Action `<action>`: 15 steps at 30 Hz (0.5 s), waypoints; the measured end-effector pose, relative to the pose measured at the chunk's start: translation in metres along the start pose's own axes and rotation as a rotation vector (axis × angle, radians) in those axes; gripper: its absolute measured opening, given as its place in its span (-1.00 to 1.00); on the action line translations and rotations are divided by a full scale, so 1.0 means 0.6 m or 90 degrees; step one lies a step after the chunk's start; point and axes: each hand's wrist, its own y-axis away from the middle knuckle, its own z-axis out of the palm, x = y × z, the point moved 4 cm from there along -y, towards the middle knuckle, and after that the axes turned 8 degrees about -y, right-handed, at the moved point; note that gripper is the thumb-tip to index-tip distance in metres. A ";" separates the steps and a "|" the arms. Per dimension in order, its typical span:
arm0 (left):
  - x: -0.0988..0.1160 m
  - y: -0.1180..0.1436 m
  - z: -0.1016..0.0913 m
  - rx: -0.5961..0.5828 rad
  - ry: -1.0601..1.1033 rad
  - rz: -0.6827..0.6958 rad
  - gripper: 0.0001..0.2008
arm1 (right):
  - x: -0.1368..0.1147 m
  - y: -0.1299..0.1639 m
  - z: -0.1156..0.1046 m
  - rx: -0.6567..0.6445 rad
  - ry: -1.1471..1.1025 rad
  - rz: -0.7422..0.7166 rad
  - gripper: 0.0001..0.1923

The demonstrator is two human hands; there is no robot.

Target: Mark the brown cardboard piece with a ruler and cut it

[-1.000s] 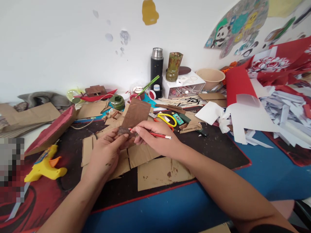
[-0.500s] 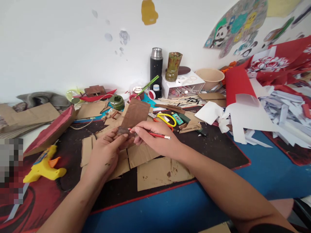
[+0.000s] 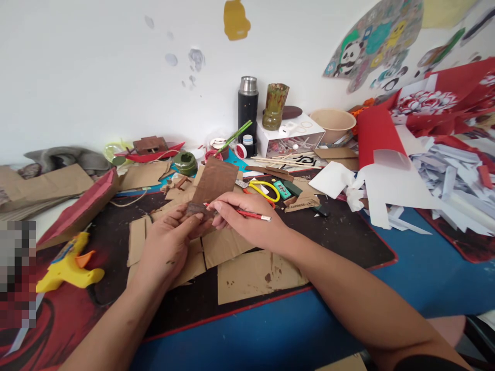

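Between the thumb and fingers of my left hand (image 3: 168, 234) is a small dark brown piece (image 3: 196, 208), perhaps painted cardboard. My right hand (image 3: 240, 216) grips a red pencil (image 3: 253, 214), its tip end hidden near my fingers close to the brown piece. Just behind both hands lies a larger brown-painted rectangle (image 3: 215, 180). Cardboard pieces (image 3: 228, 252) lie under my hands, and a brown-spotted cardboard sheet (image 3: 259, 278) is nearer to me. Scissors with yellow handles (image 3: 270, 189) rest behind my right hand.
A yellow glue gun (image 3: 73, 265) and a long red-lined cardboard boat shape (image 3: 83, 206) lie to the left. At the back stand a black thermos (image 3: 248, 111), a green-brown vase (image 3: 275, 105) and a white box (image 3: 290, 135). Paper scraps (image 3: 454, 175) are heaped at the right.
The whole view has shifted very slightly. Both hands keep their hold on the brown piece and the pencil, with no clear movement.
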 end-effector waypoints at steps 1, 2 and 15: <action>0.000 0.000 0.000 0.002 0.003 0.000 -0.66 | 0.001 0.000 0.000 0.001 -0.001 0.001 -0.68; 0.000 0.000 0.000 0.004 0.005 0.000 -0.67 | 0.001 0.000 0.000 0.001 -0.001 0.002 -0.68; 0.003 0.000 0.002 0.001 0.013 -0.006 -0.66 | 0.003 0.001 0.001 0.001 0.009 0.010 -0.67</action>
